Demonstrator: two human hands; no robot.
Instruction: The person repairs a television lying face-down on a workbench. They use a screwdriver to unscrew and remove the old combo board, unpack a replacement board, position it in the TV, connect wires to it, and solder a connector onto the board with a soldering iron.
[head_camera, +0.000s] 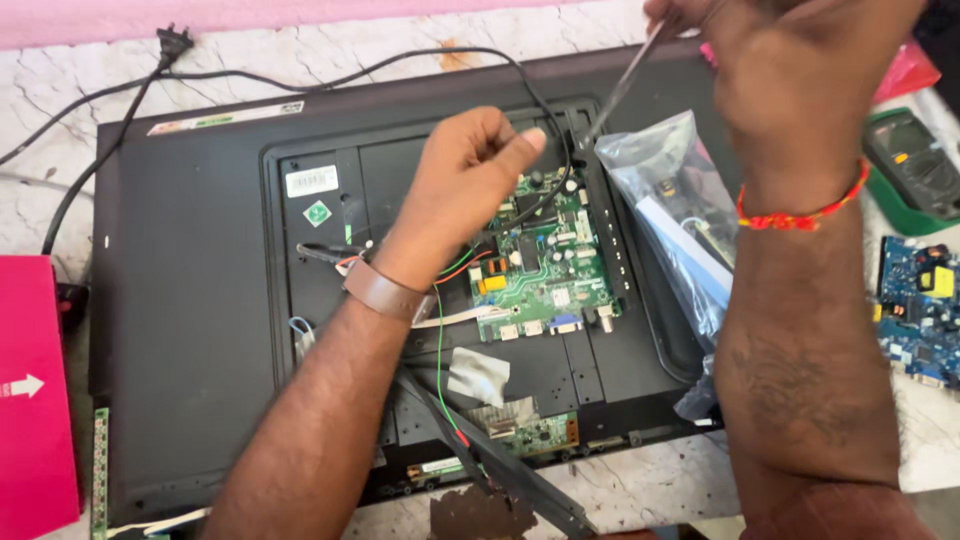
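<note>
A black flat-screen television (190, 300) lies face down with its back panel open. A green circuit board (545, 265) sits in the middle of the panel. My left hand (465, 175) hovers over the board's left side, fingers curled, pinching the black power cable (545, 120) that loops across the panel. My right hand (790, 70) is at the top right and grips a thin screwdriver (620, 90), whose tip points down at the panel's upper right corner. A clear plastic bag (670, 210) with parts lies against my right forearm.
A pink box (35, 400) lies at the left edge. A green multimeter (915, 165) and a blue circuit board (920, 310) lie at the right. The cable's plug (172, 40) rests on the white marble surface (60, 110). A smaller board (540, 435) and black strip (500, 465) sit near the front edge.
</note>
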